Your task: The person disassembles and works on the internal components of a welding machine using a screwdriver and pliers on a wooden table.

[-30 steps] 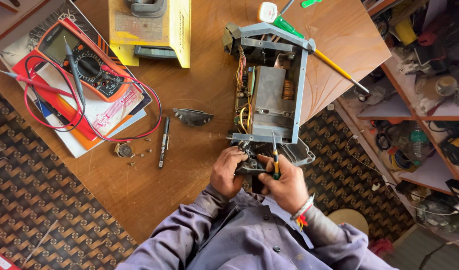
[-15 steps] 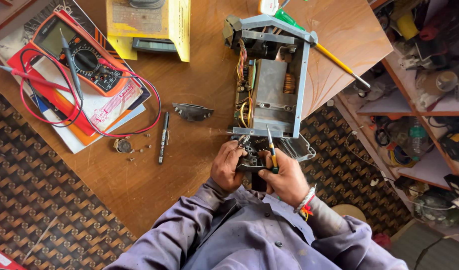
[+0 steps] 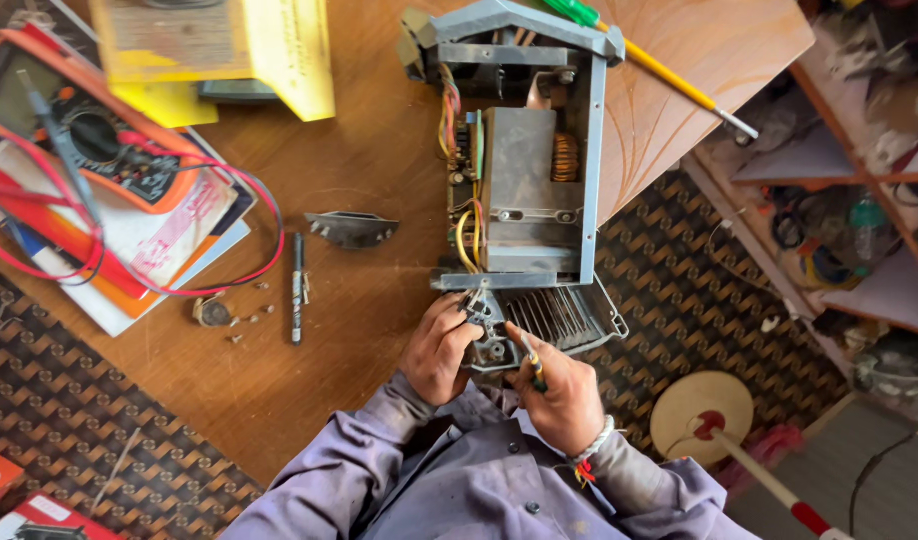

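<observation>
Desk [image 3: 359, 330] carries our opened metal chassis [image 3: 524, 160] at its near edge; since a moment ago our hands have barely shifted. Left hand [image 3: 441, 350] grips the dark front part [image 3: 489, 345], right hand [image 3: 559, 395] closed on a small screwdriver [image 3: 532, 360], still working there.

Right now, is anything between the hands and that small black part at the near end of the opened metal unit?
Nothing visible. The left hand already grips the black part, and the right hand, holding a small screwdriver, touches it from the other side.
</observation>
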